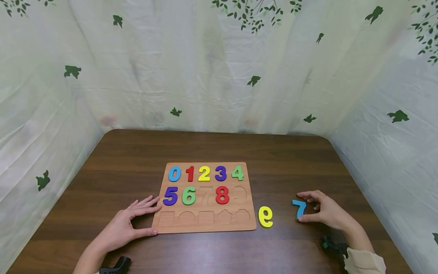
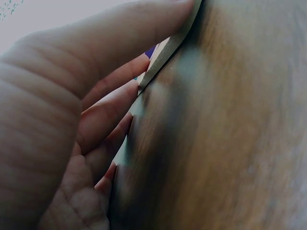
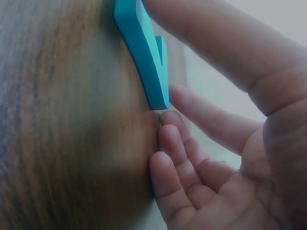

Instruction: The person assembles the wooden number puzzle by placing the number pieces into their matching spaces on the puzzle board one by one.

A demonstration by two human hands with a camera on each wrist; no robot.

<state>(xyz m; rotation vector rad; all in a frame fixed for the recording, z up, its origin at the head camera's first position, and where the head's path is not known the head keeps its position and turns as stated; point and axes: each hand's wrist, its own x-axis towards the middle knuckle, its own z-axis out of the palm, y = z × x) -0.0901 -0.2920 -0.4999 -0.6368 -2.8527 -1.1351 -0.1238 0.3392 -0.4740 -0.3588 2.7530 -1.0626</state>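
A wooden number board (image 1: 205,219) lies on the table, with coloured digits 0 to 6 and the red 8 (image 1: 222,195) in its upper two rows. Outlined recesses without pieces show in the second row and along the bottom row. My left hand (image 1: 126,224) rests fairly straight fingers on the board's left edge, its thumb touching the lower left corner. Right of the board, my right hand (image 1: 328,211) pinches a blue number 7 (image 1: 299,208) between thumb and index finger, low at the tabletop. In the right wrist view the other fingers curl beside the blue 7 (image 3: 144,52).
A yellow piece (image 1: 265,217), shaped like an e or a turned-over 9, lies between the board and the right hand. Brown wooden table (image 1: 143,148) surrounds the board. Pale curtains (image 1: 205,76) with green leaf and bird prints stand behind and at both sides.
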